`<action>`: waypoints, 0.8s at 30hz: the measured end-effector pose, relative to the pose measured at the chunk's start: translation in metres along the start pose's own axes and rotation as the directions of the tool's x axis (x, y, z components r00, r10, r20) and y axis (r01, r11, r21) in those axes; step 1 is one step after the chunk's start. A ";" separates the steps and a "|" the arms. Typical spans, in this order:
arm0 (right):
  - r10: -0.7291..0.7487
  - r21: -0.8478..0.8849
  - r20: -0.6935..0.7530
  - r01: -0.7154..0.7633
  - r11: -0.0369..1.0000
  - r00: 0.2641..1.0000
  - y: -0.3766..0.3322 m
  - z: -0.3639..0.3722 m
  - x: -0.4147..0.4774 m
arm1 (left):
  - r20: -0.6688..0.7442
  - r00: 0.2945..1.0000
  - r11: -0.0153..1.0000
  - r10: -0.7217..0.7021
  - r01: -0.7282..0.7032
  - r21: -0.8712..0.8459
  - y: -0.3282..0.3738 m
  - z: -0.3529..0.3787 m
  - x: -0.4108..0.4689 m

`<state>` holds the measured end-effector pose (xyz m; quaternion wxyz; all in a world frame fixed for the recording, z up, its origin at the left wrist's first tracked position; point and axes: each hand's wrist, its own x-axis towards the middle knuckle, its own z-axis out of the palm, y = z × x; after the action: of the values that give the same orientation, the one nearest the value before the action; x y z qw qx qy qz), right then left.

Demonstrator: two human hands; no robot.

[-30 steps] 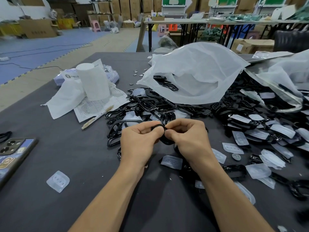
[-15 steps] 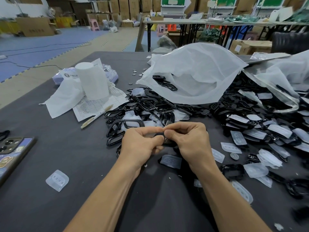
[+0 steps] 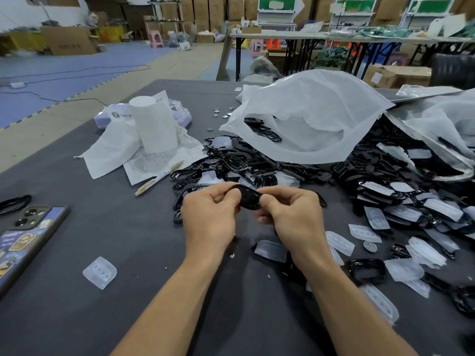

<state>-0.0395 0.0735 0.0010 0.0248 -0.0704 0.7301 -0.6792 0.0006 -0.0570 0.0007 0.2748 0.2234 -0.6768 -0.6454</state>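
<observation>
One phone (image 3: 28, 235) and one stray clear pad (image 3: 99, 272) lie left on the worktop (image 3: 128, 227). The left hand (image 3: 209, 217) and right hand (image 3: 293, 214) both pinch a single black shell (image 3: 248, 199) just above it. They have drawn slightly apart since a moment ago, baring more of it: likely mid-fitting. Rightward lie black frames (image 3: 385, 181) beyond counting and one coin (image 3: 370, 246).

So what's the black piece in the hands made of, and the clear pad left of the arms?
Black piece: probably hard moulded plastic, glossy; sheen on its curved face.
Clear pad: translucent plastic or silicone, frosted matte; the dark table shows through, three dimples.
</observation>
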 end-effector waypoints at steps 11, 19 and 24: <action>-0.119 -0.807 0.366 0.378 0.454 0.923 -0.021 0.044 0.043 | -0.248 0.925 0.877 -0.288 0.151 -0.456 0.007 -0.040 0.033; -0.127 -0.809 0.339 0.358 0.467 0.932 -0.024 0.040 0.038 | -0.245 0.923 0.853 -0.296 0.140 -0.502 0.009 -0.041 0.035; -0.201 -0.669 0.182 0.271 0.692 0.963 -0.022 0.019 0.026 | -0.220 0.930 0.863 -0.293 0.158 -0.480 0.006 -0.041 0.036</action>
<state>-0.0608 0.0496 0.0231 -0.0558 -0.1998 0.9123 -0.3531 0.0009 -0.1106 0.0098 0.3360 0.3219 -0.4289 -0.7743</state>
